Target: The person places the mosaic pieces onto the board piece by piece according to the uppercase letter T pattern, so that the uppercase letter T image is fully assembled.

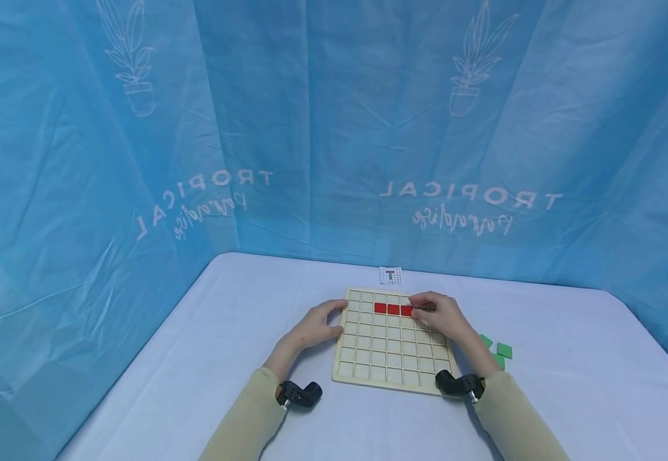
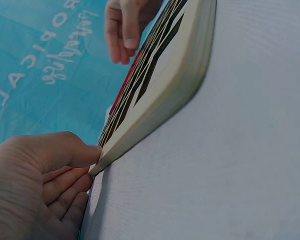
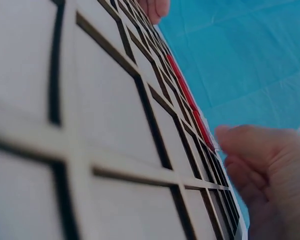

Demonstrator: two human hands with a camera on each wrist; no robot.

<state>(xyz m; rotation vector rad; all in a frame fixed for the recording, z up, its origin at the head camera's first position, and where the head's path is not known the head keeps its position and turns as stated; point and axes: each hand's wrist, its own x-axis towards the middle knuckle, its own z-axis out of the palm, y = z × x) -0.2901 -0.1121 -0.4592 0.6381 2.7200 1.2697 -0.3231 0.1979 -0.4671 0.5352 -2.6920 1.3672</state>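
A pale wooden grid board (image 1: 362,349) lies on the table, with red square tiles (image 1: 393,309) in a row of cells near its far side. My left hand (image 1: 314,322) rests at the board's left edge, thumb and fingertips against the rim, bent in a loose C. In the left wrist view, the left thumb (image 2: 80,152) meets the board's side (image 2: 175,92). My right hand (image 1: 443,314) is over the board's far right part, fingertips right at the rightmost red tile (image 1: 406,310). In the right wrist view, the right hand (image 3: 270,170) has its fingers close beside the red row (image 3: 187,97).
Several green square tiles (image 1: 504,350) lie on the white table right of the board, partly behind the right forearm. A small printed grid card (image 1: 391,276) lies beyond the board. Blue curtains (image 1: 334,160) hang along the table's back and left.
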